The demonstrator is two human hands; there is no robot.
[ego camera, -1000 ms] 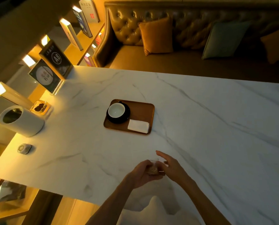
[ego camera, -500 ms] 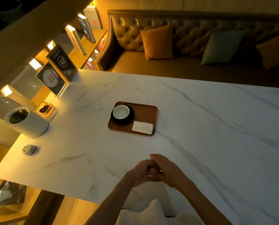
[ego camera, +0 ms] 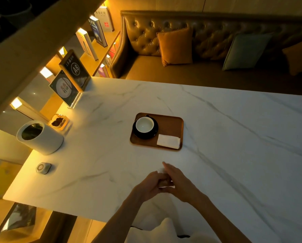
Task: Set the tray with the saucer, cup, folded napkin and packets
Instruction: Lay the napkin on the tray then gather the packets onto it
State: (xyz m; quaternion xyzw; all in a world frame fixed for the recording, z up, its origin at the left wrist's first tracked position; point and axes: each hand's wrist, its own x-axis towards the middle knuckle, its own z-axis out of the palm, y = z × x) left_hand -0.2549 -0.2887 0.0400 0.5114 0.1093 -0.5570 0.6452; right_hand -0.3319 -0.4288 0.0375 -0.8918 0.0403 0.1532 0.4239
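Both hands meet over the counter, left hand and right hand pinched together on small packets; cup, saucer and napkin sit on the tray beyond.

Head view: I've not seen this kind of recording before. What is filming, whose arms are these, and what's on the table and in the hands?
A camera worn on a person's head looks down at their own bare arms; there is no robot. On the marble table sits a wooden tray holding a white cup on a dark saucer and a folded napkin. The left hand and right hand together pinch small packets, too dim to read, near the table's front edge.
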